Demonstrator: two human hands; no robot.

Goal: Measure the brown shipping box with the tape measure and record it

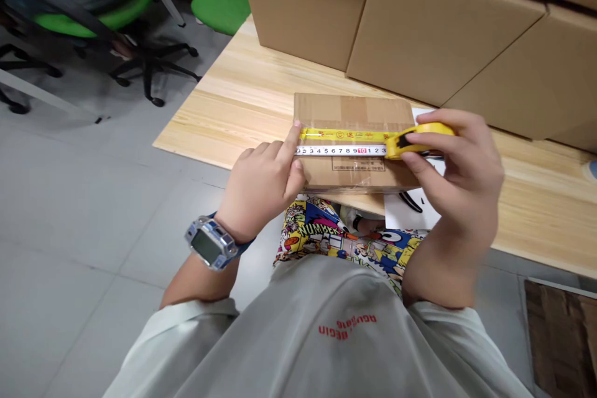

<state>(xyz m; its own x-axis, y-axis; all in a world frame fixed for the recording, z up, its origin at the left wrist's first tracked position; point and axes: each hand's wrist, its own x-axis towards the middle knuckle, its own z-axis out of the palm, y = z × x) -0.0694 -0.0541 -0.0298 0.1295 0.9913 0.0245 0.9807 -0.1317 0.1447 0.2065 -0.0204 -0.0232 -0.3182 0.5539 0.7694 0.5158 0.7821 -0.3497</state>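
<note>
A small flat cardboard box [354, 113] lies at the near edge of a light wooden table [242, 93]. A yellow and white tape measure blade [342, 142] is stretched across its top from left to right. My left hand [263, 183], with a watch on the wrist, pins the blade's end at the box's left edge with the index finger and thumb. My right hand [459, 168] is wrapped round the yellow tape measure case [420, 138] at the box's right edge.
Large cardboard boxes [438, 31] stand in a row at the back of the table. A white sheet of paper [413, 211] lies under the small box on the right. Office chairs with green seats [221, 0] stand on the grey floor to the left.
</note>
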